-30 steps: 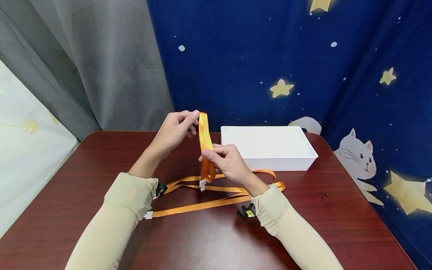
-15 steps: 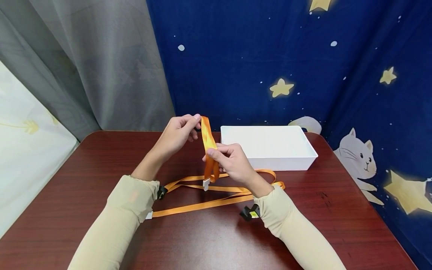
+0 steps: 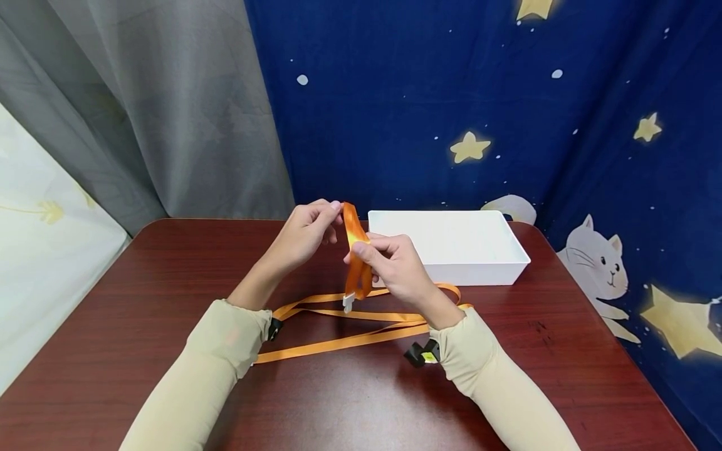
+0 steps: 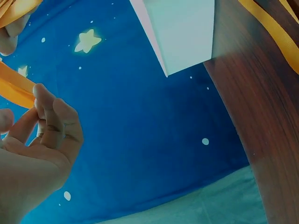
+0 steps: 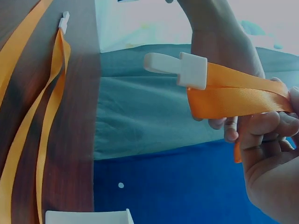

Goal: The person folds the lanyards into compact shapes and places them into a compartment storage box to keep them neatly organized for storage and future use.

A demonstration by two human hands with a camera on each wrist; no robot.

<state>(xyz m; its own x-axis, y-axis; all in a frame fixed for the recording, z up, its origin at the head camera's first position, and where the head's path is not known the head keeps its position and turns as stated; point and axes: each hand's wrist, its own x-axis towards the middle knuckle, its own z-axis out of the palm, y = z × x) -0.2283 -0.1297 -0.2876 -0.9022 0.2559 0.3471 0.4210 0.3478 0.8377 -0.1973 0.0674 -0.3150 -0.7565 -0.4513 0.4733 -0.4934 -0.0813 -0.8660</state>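
A folded orange lanyard (image 3: 355,250) with a white plastic clip (image 3: 348,304) at its lower end hangs above the table between both hands. My left hand (image 3: 307,230) pinches its top fold with thumb and fingertips. My right hand (image 3: 392,263) grips the strap's middle. In the right wrist view the strap (image 5: 238,95) and its white clip (image 5: 180,69) stick out from my right hand's fingers (image 5: 259,128). In the left wrist view the left hand's fingers (image 4: 49,116) pinch the orange strap (image 4: 14,88). More orange lanyards (image 3: 361,326) lie on the table under the hands.
A white rectangular bin (image 3: 451,244) stands just behind my right hand on the dark red wooden table (image 3: 113,351). A blue star-and-cat cloth (image 3: 507,113) and a grey curtain (image 3: 152,106) hang behind. Black wrist-camera mounts (image 3: 423,354) show at both sleeves.
Both hands have come lower and a little to the right with the lanyard. The left hand's pinch has moved closer to the right hand, shortening the strap between them.
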